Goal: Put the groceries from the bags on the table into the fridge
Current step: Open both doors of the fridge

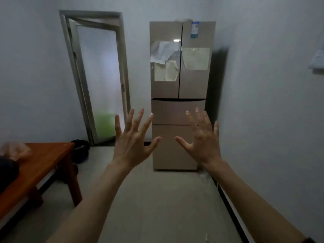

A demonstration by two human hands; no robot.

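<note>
Straight ahead, your left hand (134,146) and right hand (204,142) are raised with every finger spread wide, gripping nothing. Beyond them and well apart stands the fridge (178,85), beige, doors and drawers all closed, papers stuck on its upper doors. Off to your left sits the wooden table (43,163), a blurred pinkish bag (14,150) at its edge.
</note>
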